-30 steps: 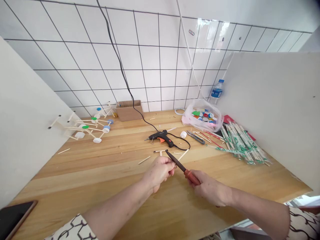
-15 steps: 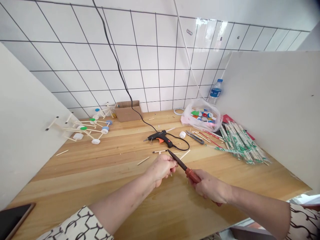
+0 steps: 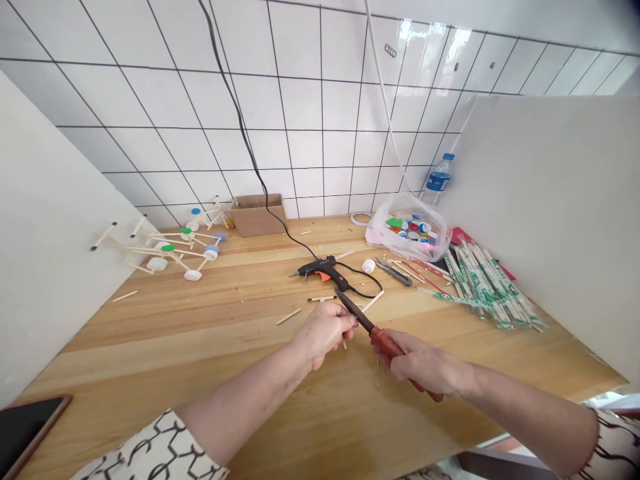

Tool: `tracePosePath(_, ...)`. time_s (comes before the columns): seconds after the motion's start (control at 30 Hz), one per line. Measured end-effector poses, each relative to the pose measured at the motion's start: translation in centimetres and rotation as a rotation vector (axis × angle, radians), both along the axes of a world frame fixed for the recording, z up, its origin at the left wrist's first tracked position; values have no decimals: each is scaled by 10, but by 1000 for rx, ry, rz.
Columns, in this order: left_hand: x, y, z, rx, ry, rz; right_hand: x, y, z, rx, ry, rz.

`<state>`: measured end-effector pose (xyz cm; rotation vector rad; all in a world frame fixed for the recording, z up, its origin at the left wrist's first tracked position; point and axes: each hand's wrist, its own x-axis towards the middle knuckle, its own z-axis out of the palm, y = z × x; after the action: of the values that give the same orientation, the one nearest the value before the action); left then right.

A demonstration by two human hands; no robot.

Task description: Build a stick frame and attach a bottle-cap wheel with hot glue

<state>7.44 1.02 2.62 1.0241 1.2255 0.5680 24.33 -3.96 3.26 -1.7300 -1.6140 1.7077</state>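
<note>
In the head view my right hand (image 3: 423, 363) is wrapped around the red handles of a pair of scissors (image 3: 360, 315). Their dark blades point up and left, right beside my left fingertips. My left hand (image 3: 325, 331) is closed in a pinch on a thin wooden stick (image 3: 373, 301), whose pale length shows beyond the blades. The fingers hide the stick's middle, and the blades cross in front of part of it. Just past the hands lie a short stick with dark ends (image 3: 321, 299) and a black glue gun (image 3: 325, 270) with an orange trigger.
Frames of sticks and bottle caps (image 3: 173, 252) stand at the left, near a cardboard box (image 3: 259, 217). Toward the right are a utility knife (image 3: 394, 272), a bag of caps (image 3: 413, 230), a bottle (image 3: 439, 179) and wrapped chopsticks (image 3: 487, 283). A phone (image 3: 30, 433) lies front left.
The camera view has shifted slightly. Both hands keep their grips, with the scissors still against the stick beside my left fingers.
</note>
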Motion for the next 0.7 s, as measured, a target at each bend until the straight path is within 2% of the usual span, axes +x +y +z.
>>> tracePosePath(0.23,0,0,-1,2,17,8,-2,-1,-2,45,-27,5)
tracePosePath(0.53,7,0,-6,-23,41,-12,-7,-2,5,-96,-103,-56)
tracePosePath(0.7,8,3,-7,-34,55,-11,-3,-1,-8,-124,-63,-105)
